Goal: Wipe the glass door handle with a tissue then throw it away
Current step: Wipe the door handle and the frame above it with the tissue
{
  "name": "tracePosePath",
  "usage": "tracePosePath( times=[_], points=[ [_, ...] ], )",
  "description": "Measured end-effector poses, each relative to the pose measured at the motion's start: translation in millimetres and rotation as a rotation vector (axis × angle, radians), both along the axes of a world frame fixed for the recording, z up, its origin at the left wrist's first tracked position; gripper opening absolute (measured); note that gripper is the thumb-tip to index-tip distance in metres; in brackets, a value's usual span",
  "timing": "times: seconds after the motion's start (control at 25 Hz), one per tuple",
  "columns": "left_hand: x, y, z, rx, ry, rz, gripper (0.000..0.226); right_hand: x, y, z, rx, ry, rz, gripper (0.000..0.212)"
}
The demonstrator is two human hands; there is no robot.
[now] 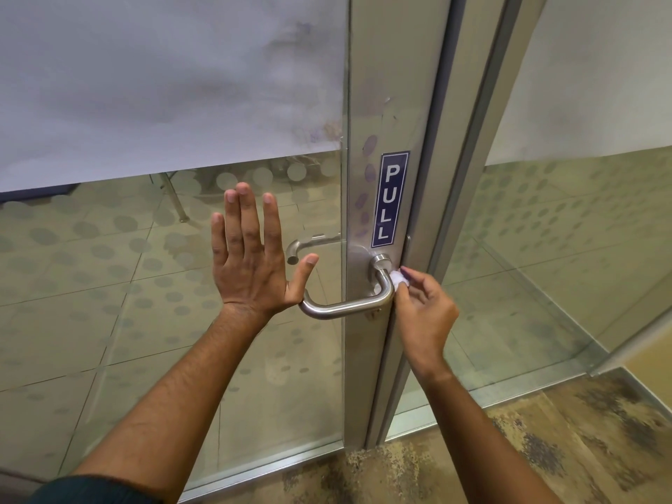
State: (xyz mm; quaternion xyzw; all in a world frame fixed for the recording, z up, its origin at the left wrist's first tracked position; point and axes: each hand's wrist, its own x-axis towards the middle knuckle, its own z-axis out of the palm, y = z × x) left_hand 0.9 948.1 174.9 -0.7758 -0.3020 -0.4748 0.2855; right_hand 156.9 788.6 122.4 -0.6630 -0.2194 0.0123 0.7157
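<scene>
A brushed-steel lever handle (pixel 349 308) juts from the metal stile of the glass door (pixel 174 285), bending from its round base down and to the left. My right hand (pixel 423 311) pinches a small crumpled white tissue (pixel 399 278) against the handle's upper bend, just below the base. My left hand (pixel 251 256) lies flat on the glass with fingers spread, its thumb beside the handle's free end and holding nothing.
A blue PULL sign (pixel 388 200) is stuck on the stile above the handle. A second handle (pixel 309 246) shows through the glass on the far side. The door frame (pixel 469 176) and a fixed glass panel (pixel 567 249) stand to the right. Speckled brown floor (pixel 545 449) lies below.
</scene>
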Motion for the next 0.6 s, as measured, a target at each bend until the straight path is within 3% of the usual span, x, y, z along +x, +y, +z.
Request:
tracePosePath(
  times=[0.12,0.32,0.44,0.6],
  points=[
    [0.1,-0.6,0.5,0.004,0.001,0.003,0.097,5.4,-5.7,13.6,-0.016,-0.116,0.007,0.018],
    [0.4,-0.6,1.0,0.002,0.003,0.012,0.098,15.2,-8.6,24.6,-0.151,-0.514,0.074,0.022],
    [0.5,-0.5,1.0,0.000,0.003,0.011,0.098,10.0,-13.8,22.3,-0.186,-0.500,0.111,0.029],
    [0.4,-1.3,1.6,-0.004,0.004,0.003,0.098,-0.3,-15.7,22.9,-0.191,-0.435,0.109,0.023]
  ],
)
